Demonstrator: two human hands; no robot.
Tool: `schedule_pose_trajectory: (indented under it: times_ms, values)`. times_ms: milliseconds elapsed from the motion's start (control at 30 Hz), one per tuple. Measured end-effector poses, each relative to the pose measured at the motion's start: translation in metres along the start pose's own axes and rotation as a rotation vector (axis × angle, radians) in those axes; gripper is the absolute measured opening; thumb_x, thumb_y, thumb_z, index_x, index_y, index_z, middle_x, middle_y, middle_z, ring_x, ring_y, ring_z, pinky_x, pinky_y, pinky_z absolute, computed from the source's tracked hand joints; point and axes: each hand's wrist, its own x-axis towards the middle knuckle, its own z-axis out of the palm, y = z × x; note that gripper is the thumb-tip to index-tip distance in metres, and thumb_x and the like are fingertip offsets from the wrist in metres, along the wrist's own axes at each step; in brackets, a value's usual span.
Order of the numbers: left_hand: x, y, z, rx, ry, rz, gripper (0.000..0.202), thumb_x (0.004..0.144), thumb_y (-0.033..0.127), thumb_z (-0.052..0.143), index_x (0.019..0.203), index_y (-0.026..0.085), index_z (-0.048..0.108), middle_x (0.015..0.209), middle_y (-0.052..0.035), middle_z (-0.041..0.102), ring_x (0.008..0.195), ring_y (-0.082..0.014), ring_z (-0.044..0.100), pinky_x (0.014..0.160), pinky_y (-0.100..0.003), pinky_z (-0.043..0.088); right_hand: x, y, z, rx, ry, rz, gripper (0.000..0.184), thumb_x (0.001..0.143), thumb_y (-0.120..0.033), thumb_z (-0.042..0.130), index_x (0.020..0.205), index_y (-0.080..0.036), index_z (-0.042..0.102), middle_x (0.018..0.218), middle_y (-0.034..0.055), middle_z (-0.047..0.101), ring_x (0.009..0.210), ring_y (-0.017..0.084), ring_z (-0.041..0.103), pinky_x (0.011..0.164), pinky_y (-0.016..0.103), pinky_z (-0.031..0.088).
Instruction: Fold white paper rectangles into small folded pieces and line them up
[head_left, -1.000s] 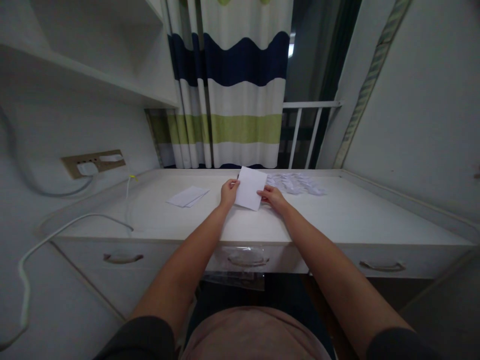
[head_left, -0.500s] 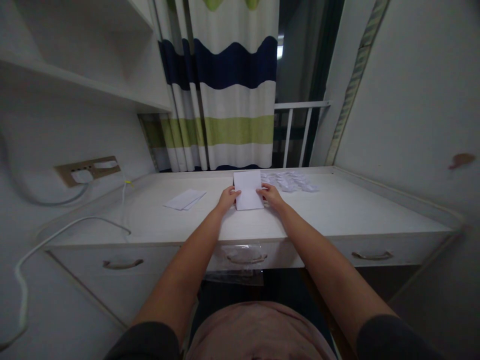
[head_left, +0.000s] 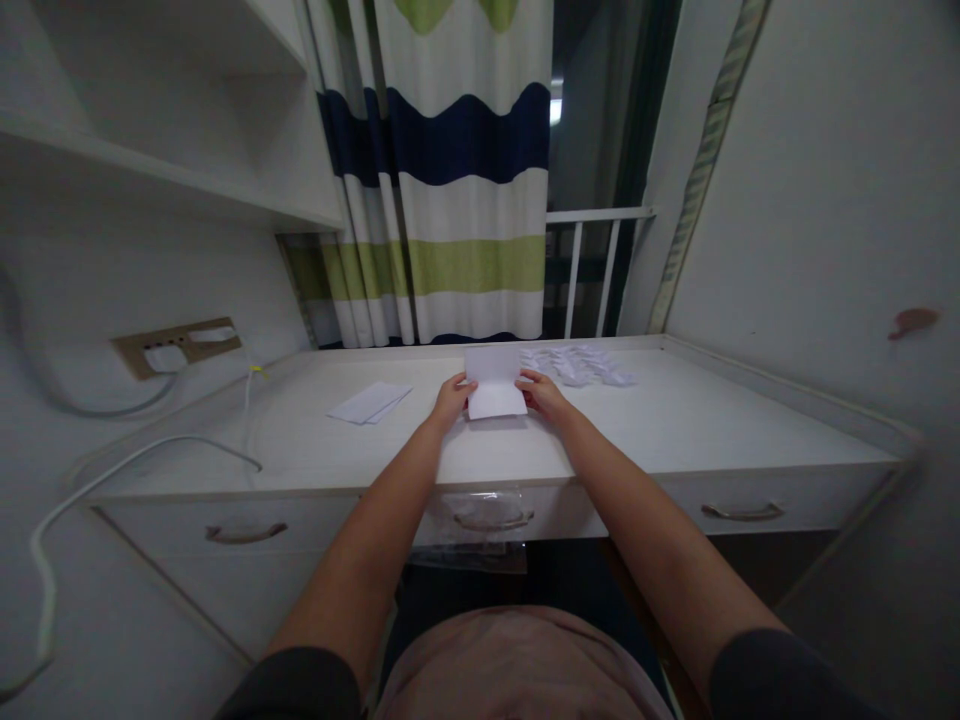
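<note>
A white sheet of paper (head_left: 495,385) is held up over the desk, bent across its middle so the upper part looks darker than the lower. My left hand (head_left: 452,398) pinches its left edge, thumb on the near face. On the opposite edge, my right hand (head_left: 541,393) grips it the same way. The fingers behind the sheet are partly hidden. Just beyond my right hand lie several folded white paper pieces (head_left: 577,365) in rows. To the left, a few flat white sheets (head_left: 369,403) overlap on the desk.
The white desk (head_left: 300,450) has drawers with metal handles along its front. A white cable (head_left: 150,445) curves over its left side from near a wall socket (head_left: 176,348). Clear plastic (head_left: 480,510) hangs at the middle drawer. A striped curtain (head_left: 472,210) hangs behind.
The sheet between my hands has gone from nearly flat to bent across the middle. Both hands stay at its edges. The camera view has shifted slightly.
</note>
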Motion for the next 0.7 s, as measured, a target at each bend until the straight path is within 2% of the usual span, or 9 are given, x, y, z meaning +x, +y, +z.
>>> schedule_pose_trajectory:
  times_ms: [167,367,533,700]
  values:
    - [-0.002,0.003,0.002,-0.06,-0.052,-0.004,0.026,0.058,0.019,0.065,0.083,0.014,0.066,0.067,-0.0015,0.063,0.059,-0.0116,0.057,0.056,-0.022,0.045,0.007,0.007,-0.004,-0.03,-0.018,-0.048,0.016,0.064,-0.01,0.055,0.076,-0.018,0.062,0.055,-0.0038,0.057,0.049,0.01,0.054,0.048,0.019,0.04]
    - [-0.003,0.004,0.003,-0.059,-0.085,-0.021,0.026,0.056,0.014,0.055,0.078,0.014,0.07,0.071,-0.0046,0.066,0.06,-0.0118,0.057,0.055,-0.022,0.042,0.013,0.012,-0.007,-0.054,-0.029,-0.1,0.015,0.063,-0.012,0.052,0.067,-0.019,0.064,0.055,-0.0027,0.059,0.05,0.01,0.051,0.048,0.02,0.038]
    - [-0.003,0.004,0.003,-0.077,-0.093,-0.034,0.022,0.054,0.018,0.057,0.072,0.014,0.07,0.074,-0.0061,0.067,0.064,-0.0129,0.058,0.058,-0.023,0.042,0.013,0.011,-0.008,-0.108,-0.033,-0.114,0.009,0.062,-0.02,0.055,0.065,-0.018,0.063,0.053,-0.0019,0.055,0.049,0.01,0.047,0.046,0.021,0.033]
    - [-0.006,0.007,0.004,-0.113,-0.116,-0.062,0.023,0.057,0.028,0.062,0.071,0.011,0.068,0.074,-0.0065,0.066,0.064,-0.0132,0.058,0.057,-0.023,0.042,0.01,0.009,-0.008,-0.164,-0.014,-0.134,0.019,0.067,-0.031,0.052,0.067,-0.017,0.064,0.061,0.0014,0.057,0.051,0.011,0.046,0.046,0.023,0.032]
